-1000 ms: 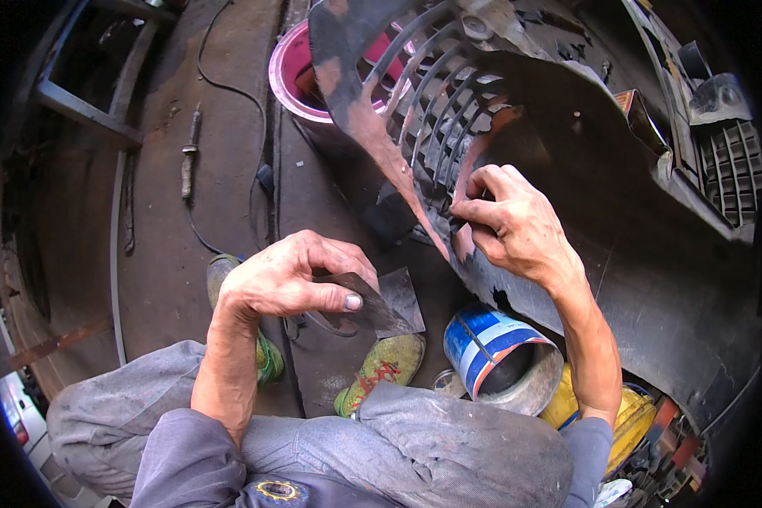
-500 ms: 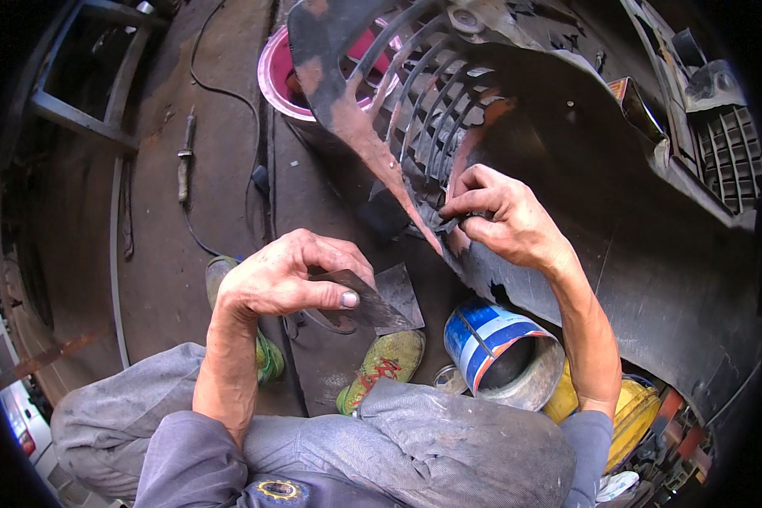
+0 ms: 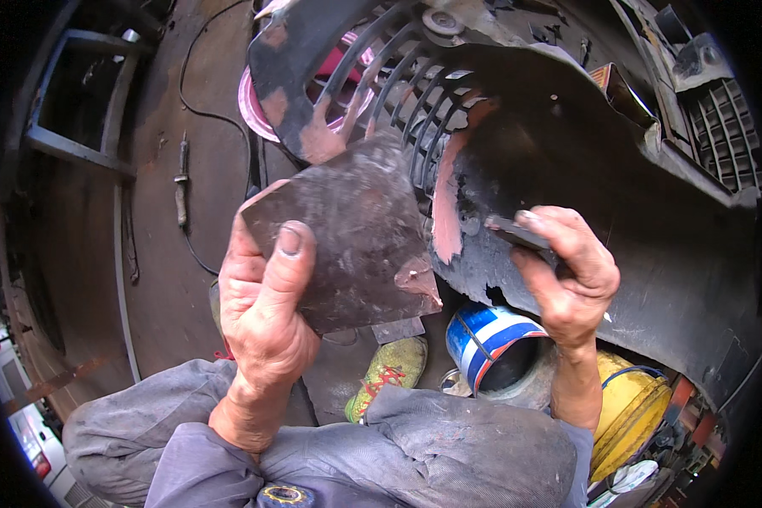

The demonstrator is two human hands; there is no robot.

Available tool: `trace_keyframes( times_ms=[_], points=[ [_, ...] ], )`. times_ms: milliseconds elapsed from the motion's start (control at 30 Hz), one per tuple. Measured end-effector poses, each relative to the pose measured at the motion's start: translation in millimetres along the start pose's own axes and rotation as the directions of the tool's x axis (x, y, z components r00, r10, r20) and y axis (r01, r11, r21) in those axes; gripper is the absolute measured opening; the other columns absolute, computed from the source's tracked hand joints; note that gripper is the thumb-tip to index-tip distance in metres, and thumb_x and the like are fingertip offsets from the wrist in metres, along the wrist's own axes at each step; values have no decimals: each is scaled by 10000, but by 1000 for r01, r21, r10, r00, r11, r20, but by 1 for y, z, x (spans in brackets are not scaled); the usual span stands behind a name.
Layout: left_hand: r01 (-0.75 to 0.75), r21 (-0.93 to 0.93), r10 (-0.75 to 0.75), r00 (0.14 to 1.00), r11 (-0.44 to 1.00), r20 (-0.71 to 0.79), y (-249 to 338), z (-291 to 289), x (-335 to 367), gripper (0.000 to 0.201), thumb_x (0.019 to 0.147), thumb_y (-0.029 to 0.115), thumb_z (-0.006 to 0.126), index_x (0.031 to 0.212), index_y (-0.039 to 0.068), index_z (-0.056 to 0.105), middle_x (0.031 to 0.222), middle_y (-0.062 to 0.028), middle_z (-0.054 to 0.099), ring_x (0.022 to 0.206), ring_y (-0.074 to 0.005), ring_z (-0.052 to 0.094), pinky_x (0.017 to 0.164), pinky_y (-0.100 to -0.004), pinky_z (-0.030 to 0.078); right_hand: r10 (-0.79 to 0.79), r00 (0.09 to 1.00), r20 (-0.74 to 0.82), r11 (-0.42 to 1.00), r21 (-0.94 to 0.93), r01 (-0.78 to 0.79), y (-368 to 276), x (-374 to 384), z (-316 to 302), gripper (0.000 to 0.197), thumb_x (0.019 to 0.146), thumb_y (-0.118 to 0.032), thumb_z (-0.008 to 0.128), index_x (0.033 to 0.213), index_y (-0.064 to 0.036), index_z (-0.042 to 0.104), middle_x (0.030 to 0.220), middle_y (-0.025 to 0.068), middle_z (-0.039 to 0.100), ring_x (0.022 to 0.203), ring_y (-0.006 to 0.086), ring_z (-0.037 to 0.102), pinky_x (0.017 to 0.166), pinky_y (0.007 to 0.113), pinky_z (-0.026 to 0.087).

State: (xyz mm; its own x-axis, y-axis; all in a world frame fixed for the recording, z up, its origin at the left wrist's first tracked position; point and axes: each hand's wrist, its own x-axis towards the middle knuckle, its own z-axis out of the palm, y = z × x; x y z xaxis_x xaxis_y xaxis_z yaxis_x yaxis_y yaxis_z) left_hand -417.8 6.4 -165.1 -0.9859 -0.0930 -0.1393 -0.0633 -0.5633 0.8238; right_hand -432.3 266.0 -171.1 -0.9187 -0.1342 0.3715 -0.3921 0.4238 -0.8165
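My left hand [image 3: 267, 313] grips a flat dark board [image 3: 339, 229] by its left edge, thumb on top. A small dab of pinkish putty [image 3: 416, 276] sits at the board's lower right corner. Pinched in my right hand [image 3: 576, 279] is a small dark spreader [image 3: 518, 232], held right of the board and apart from it. Beyond both hands lies a black car bumper [image 3: 550, 144] with a slatted grille. Pink filler [image 3: 447, 207] coats a strip beside the slats, and more covers the grille's left part, which the board partly hides.
A pink bucket [image 3: 250, 106] stands behind the grille's left end. By my knee are a blue and white can [image 3: 478, 330] on its side and a yellow container [image 3: 626, 419]. On the left floor lie a corded soldering-iron-like tool [image 3: 182, 182] and a metal frame [image 3: 76, 144].
My left hand has turned the board face up and raised it before the grille. My right hand has drawn back to the right from the filler, spreader now showing.
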Motion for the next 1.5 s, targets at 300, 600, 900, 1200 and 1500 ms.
trace_keyframes(
  times_ms=[300, 600, 900, 1200, 1500],
  points=[
    [-228, 128, 245, 960, 965, -134, 24, -28, 27, 336, 1027, 147, 552, 1340, 25, 534, 1254, -144, 658, 1129, -244, 662, 1015, -405, 526, -257, 813, 523, 784, -378, 491, 78, 24, 20, 318, 677, -76, 717, 989, -134, 687, 1047, 83, 601, 958, 283, 590, 803, 390, 522],
    [-211, 132, 226, 967, 969, -114, 21, -46, 25, 310, 1025, 153, 567, 1308, 29, 555, 1242, -131, 667, 1128, -229, 663, 1011, -390, 524, -226, 709, 669, 747, -348, 566, 96, 45, 39, 415, 589, 36, 744, 977, -106, 706, 1093, 112, 594, 1004, 292, 574, 832, 381, 537],
    [-187, 113, 201, 970, 976, -133, 19, -41, 28, 247, 994, 108, 617, 1235, 53, 614, 1140, -99, 709, 1042, -186, 680, 948, -332, 534, 13, 747, 665, 837, -416, 356, 79, 47, 38, 405, 590, 30, 721, 980, -79, 735, 1033, 106, 579, 982, 294, 545, 831, 383, 503],
    [-171, 157, 191, 974, 973, -124, 13, -47, 30, 267, 1013, 148, 586, 1253, 32, 589, 1201, -129, 688, 1087, -232, 683, 973, -377, 543, 126, 663, 738, 893, -375, 248, 53, 56, 39, 286, 678, -29, 694, 952, -75, 760, 930, 112, 570, 917, 293, 556, 783, 388, 474],
    [-219, 46, 222, 974, 975, -50, 20, -27, 19, 314, 1005, 89, 575, 1317, 52, 574, 1221, -153, 680, 1109, -237, 672, 984, -375, 533, 114, 814, 570, 989, -144, -37, 49, 58, 15, 294, 734, 106, 677, 996, -17, 733, 967, 94, 625, 874, 226, 657, 749, 322, 529]
  ],
)
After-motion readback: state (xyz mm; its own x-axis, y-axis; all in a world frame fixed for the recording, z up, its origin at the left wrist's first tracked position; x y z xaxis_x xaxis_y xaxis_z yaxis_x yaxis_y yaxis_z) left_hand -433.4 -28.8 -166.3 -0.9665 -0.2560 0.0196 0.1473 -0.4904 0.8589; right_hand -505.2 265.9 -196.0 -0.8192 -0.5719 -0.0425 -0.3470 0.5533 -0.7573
